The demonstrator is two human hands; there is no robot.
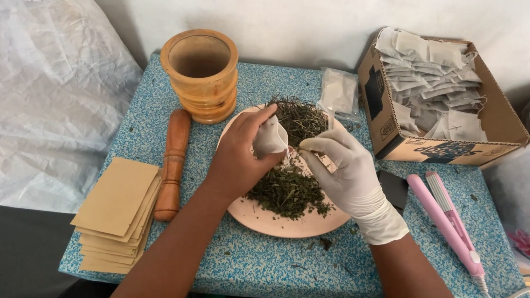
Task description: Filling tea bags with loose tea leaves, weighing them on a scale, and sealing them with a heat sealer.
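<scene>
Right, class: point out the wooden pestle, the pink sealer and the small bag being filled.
wooden pestle [174, 160], head view, middle of its shaft
pink sealer [447, 225], head view, middle of its body
small bag [269, 140], head view, its white side

left hand [235, 159]: bare, no sleeve | right hand [349, 172]: white disposable glove, wrinkled cuff at wrist

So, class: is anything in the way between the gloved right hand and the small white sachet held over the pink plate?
Nothing visible. The bare left hand holds the small white paper sachet above the round pink plate of dried green herbs. The white-gloved right hand has its fingers right at the sachet's side, with no object between.
</scene>
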